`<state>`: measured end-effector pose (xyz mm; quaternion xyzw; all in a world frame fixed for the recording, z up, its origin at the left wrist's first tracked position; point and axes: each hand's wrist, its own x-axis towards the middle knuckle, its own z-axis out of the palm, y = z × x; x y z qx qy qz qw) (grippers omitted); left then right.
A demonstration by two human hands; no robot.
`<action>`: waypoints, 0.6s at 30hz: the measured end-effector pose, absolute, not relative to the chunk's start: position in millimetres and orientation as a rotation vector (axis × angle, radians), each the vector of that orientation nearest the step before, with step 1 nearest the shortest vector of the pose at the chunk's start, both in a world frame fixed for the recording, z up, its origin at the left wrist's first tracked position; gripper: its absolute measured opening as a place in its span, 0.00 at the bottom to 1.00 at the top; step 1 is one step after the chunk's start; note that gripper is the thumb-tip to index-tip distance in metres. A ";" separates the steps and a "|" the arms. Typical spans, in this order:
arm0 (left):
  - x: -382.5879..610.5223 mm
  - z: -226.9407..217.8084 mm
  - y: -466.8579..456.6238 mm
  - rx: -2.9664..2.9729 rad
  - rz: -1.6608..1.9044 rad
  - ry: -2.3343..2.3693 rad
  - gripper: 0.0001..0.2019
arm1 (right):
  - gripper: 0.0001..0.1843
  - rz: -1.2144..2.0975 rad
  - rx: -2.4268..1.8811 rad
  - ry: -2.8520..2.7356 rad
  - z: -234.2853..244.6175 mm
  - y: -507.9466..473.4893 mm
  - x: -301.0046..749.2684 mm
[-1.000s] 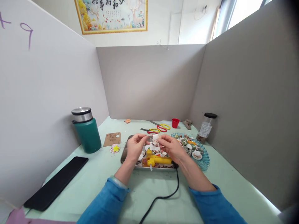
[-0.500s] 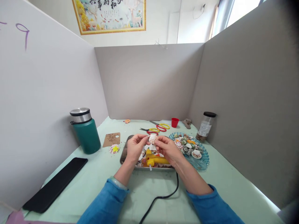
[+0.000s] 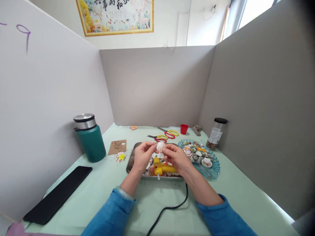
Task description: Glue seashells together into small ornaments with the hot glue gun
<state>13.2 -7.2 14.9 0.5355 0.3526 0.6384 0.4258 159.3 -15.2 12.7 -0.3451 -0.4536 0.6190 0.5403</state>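
A pale, ribbed seashell (image 3: 160,146) is pinched between both hands above a metal tray (image 3: 130,162). My left hand (image 3: 142,155) grips its left edge with thumb and fingers; my right hand (image 3: 177,158) holds its lower right edge. Whether smaller pieces sit between the fingertips is too small to tell. Under my right hand, a yellow hot glue gun (image 3: 163,167) lies on the shells in the tray, its clear tip toward me. To the right stands a blue glass plate (image 3: 212,170) heaped with mixed shells.
Scissors (image 3: 162,138) with red and yellow handles lie behind the tray, near a red cup (image 3: 184,129). Left are a brown card (image 3: 117,147), a shell with a yellow star (image 3: 120,157), a green flask (image 3: 91,141) and a black slab (image 3: 59,195). A jar (image 3: 216,133) stands right; a black cord (image 3: 169,207) runs toward me.
The shell and both hands have barely moved, with the shell shifted very slightly left. Both hands keep their hold on it.
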 end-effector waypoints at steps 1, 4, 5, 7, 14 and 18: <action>13.1 14.6 -7.0 1.346 1.595 0.873 0.09 | 0.16 1.475 -0.820 -1.074 12.7 -15.2 159.4; 12.3 13.1 -6.2 1.366 1.588 0.861 0.09 | 0.16 1.481 -0.815 -1.065 13.2 -15.4 159.5; 12.0 12.5 -5.9 1.371 1.588 0.861 0.09 | 0.15 1.481 -0.813 -1.062 13.4 -15.4 159.5; 11.4 11.6 -5.5 1.386 1.588 0.855 0.09 | 0.15 1.480 -0.812 -1.055 13.5 -15.1 159.5; 11.2 11.1 -5.4 1.423 1.598 0.838 0.09 | 0.15 1.464 -0.800 -1.041 11.3 -12.5 160.7; 10.8 10.0 -5.4 1.453 1.602 0.833 0.08 | 0.14 1.470 -0.800 -1.035 11.7 -12.3 160.7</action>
